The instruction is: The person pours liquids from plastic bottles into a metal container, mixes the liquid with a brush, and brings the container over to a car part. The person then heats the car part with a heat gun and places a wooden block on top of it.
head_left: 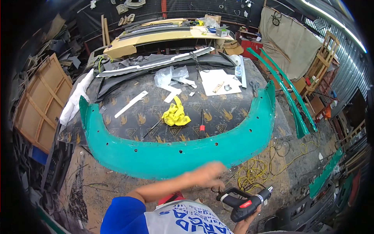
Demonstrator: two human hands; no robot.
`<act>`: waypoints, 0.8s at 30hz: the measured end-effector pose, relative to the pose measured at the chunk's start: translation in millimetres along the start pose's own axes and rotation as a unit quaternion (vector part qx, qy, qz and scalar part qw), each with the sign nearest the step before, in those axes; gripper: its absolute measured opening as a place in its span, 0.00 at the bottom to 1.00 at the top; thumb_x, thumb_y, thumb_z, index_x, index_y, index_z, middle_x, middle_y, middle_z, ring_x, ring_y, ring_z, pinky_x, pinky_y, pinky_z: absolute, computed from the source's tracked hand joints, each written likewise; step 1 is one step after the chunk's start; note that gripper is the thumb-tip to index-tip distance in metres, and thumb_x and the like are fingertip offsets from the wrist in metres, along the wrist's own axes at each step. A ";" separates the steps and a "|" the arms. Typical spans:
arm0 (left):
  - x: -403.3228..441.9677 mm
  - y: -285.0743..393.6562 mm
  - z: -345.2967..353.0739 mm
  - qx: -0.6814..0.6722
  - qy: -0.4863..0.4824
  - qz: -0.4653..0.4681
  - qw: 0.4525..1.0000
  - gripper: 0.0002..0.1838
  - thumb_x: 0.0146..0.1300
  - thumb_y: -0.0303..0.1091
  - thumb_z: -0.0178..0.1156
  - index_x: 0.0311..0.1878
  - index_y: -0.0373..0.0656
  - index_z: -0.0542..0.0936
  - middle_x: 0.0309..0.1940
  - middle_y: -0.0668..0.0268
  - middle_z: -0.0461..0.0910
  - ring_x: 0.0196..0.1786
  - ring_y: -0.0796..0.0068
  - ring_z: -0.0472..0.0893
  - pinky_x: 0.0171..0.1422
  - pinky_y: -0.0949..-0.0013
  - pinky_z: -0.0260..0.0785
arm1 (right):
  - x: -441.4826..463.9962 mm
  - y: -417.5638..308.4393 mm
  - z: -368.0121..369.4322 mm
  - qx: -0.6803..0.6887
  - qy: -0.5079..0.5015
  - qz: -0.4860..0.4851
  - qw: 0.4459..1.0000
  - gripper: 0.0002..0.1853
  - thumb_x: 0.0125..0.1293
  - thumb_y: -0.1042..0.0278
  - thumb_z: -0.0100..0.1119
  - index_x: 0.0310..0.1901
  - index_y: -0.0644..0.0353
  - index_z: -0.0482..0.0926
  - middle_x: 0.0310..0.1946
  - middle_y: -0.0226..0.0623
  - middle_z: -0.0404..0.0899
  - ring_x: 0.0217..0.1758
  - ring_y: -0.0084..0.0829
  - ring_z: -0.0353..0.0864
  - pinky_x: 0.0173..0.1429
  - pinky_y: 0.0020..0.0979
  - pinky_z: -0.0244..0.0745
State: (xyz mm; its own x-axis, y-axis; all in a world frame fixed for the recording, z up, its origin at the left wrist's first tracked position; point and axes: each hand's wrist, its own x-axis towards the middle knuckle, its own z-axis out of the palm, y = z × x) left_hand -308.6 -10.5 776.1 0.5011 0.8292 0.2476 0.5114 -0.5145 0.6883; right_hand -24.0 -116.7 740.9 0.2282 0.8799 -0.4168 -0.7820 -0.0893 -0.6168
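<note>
In my right hand (249, 220), low at the right of my body, is a black heat gun (245, 207) with a red label and a metal nozzle pointing up and right. My left hand (212, 172) reaches across my chest, just above the heat gun's rear loop and near the front edge of a long curved teal panel (163, 156). Motion smears the left hand's fingers, so their grip is unclear. A row of holes runs along the panel, which lies on a dark patterned table cover (148, 117).
On the cover lie a yellow cloth (176, 113), a red-handled tool (202, 126), white strips (131, 104) and white sheets (220, 82). Tangled yellow cable (253, 173) covers floor at right. Narrow green strips (290, 95) lean beyond the table; a wooden frame (43, 103) stands left.
</note>
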 end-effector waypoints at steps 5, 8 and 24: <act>-13.1 -221.1 -126.5 0.268 0.191 -0.293 0.898 0.34 0.45 0.46 0.72 0.57 0.47 0.75 0.58 0.50 0.68 0.60 0.48 0.68 0.60 0.45 0.63 | 10.7 2.5 -12.4 -0.095 0.122 -0.135 0.979 0.25 0.66 0.45 0.49 0.53 0.60 0.71 0.41 0.37 0.77 0.36 0.31 0.78 0.40 0.31 0.78; -19.0 -316.9 -141.4 0.285 0.184 -0.379 0.861 0.39 0.43 0.50 0.73 0.62 0.55 0.73 0.68 0.48 0.59 0.67 0.43 0.60 0.61 0.32 0.57 | 27.5 6.2 -47.7 -0.099 0.113 -0.181 0.972 0.25 0.67 0.46 0.48 0.53 0.60 0.71 0.41 0.38 0.77 0.38 0.31 0.78 0.40 0.31 0.78; -34.8 -381.1 -254.5 0.275 0.212 -0.283 0.894 0.33 0.50 0.35 0.68 0.62 0.46 0.70 0.64 0.51 0.64 0.67 0.47 0.61 0.69 0.47 0.54 | -22.7 20.8 -55.3 -0.567 0.162 -0.405 0.699 0.32 0.64 0.62 0.58 0.66 0.59 0.57 0.58 0.43 0.67 0.57 0.35 0.72 0.64 0.40 0.67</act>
State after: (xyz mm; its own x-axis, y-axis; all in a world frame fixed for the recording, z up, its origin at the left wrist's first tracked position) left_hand -698.6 212.3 678.8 -0.1967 0.9388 0.2828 0.9237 0.0807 0.3746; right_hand -13.4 -164.3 700.6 0.5932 0.7206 0.3588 0.5995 -0.0980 -0.7944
